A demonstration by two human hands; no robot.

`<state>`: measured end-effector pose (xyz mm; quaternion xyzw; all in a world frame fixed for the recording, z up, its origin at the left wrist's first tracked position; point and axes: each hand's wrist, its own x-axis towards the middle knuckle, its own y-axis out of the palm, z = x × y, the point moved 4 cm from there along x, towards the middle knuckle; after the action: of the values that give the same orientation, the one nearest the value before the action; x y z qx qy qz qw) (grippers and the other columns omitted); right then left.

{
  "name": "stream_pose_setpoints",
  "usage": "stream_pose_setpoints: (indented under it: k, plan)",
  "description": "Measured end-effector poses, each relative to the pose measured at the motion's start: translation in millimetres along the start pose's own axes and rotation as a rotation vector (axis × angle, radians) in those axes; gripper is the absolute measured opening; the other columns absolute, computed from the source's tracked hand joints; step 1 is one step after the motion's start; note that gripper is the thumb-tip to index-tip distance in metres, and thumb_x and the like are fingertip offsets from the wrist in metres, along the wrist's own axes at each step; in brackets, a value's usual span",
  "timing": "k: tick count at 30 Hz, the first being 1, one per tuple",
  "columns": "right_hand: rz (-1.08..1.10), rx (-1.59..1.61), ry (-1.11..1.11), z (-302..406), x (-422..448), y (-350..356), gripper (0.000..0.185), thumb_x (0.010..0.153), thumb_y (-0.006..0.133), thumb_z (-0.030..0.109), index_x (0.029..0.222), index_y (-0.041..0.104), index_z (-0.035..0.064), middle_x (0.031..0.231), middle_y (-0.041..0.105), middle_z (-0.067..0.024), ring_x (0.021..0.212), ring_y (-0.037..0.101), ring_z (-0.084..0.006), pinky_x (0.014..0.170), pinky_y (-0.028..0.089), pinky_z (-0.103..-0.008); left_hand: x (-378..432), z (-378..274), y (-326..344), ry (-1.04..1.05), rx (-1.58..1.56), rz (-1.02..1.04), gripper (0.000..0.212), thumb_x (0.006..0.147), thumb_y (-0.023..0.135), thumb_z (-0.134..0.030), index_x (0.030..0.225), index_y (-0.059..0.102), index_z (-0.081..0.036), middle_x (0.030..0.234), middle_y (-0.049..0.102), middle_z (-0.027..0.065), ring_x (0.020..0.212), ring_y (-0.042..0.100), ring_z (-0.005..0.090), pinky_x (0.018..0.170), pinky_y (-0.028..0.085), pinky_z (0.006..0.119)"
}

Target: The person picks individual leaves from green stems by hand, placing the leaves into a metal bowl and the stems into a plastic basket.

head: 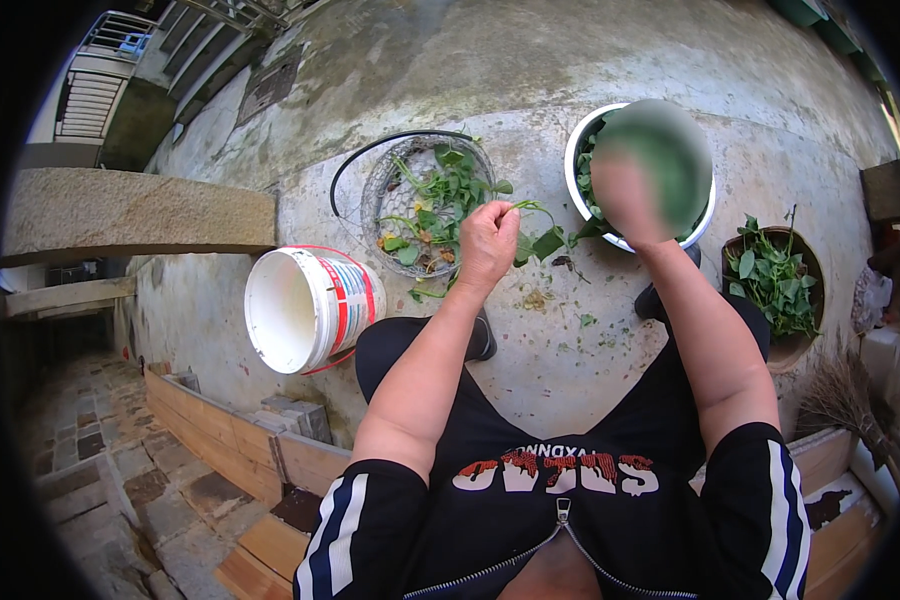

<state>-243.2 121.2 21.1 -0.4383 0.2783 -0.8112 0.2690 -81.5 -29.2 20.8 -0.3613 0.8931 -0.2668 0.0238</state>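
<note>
My left hand pinches the end of a green leafy vine, which hangs to the right above the concrete. Just behind that hand a round wire mesh basket holds leafy stems and some yellowed leaves. My right hand reaches over a white-rimmed tub of green leaves at the upper right. A blurred patch covers this hand and much of the tub, so its fingers and anything in them are hidden.
A white plastic bucket with a red handle lies tipped at the left. Further right, a brown container holds leafy stems, with a twig broom below it. Leaf scraps litter the ground between my feet. A stone slab juts in from the left.
</note>
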Motion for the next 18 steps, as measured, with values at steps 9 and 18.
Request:
stream_pose_setpoints:
  k: [9,18]
  plan:
    - [0.311,-0.537,0.320,-65,-1,5,0.018,0.080,0.053,0.007,0.098,0.057,0.0056,0.087,0.056,-0.0100,0.079,0.055,-0.0246,0.068,0.045,-0.0374,0,30,3,-0.436,-0.477,0.039,0.019,0.086,0.060,-0.016,0.085,0.065,0.002,0.068,0.055,-0.0042,0.061,0.044,0.0044,0.056,0.038,0.022]
    - [0.279,0.103,0.191,37,19,8,0.009,0.078,0.064,0.014,0.083,0.069,0.0092,0.079,0.060,-0.0097,0.075,0.061,-0.0300,0.065,0.048,-0.0405,-2,19,10,-0.482,-0.404,0.119,0.019,0.087,0.059,-0.016,0.087,0.065,0.002,0.070,0.055,-0.0053,0.062,0.044,0.0036,0.056,0.038,0.021]
